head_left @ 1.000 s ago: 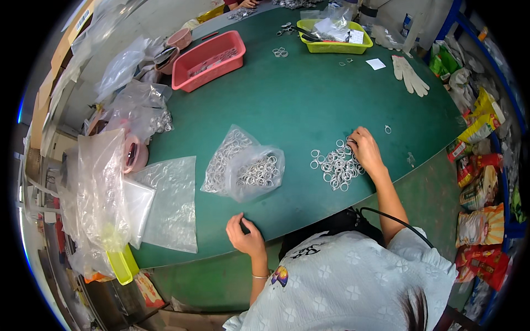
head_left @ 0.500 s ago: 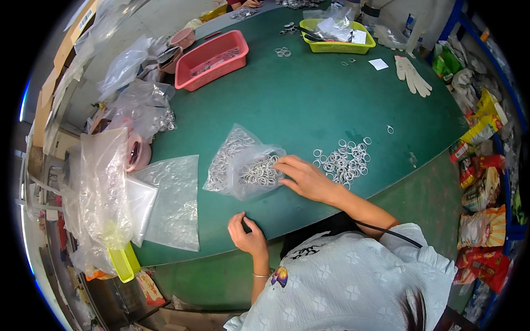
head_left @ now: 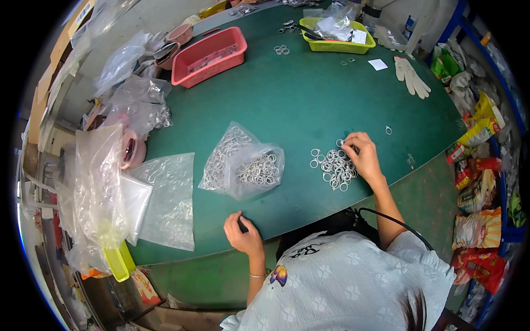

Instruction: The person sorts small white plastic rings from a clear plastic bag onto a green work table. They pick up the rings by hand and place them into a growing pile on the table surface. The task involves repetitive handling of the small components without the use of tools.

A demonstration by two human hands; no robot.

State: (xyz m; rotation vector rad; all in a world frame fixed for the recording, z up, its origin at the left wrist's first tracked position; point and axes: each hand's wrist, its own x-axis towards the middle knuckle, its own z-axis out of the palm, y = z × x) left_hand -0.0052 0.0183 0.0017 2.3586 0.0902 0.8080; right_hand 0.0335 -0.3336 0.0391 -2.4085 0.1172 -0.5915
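Right hand at the pile of rings, left hand resting at the near edge of the table.
In the right-centre of the frame, the right hand [head_left: 364, 159] reaches with bent fingers to the upper right side of a pile of silver rings [head_left: 334, 169]; 1 ring is at its fingertips, but I cannot tell if the fingers are pinched on it. In the lower centre, the left hand [head_left: 243, 237] is loosely curled, with its thumb and index finger apart, on the green table [head_left: 301, 102]. Between the 2 hands, and higher in the frame, lies a clear plastic bag [head_left: 251, 192] with many similar rings inside. To the left of this bag is a flat clear sheet [head_left: 175, 212]. A red basket [head_left: 193, 79] stands in the upper left.
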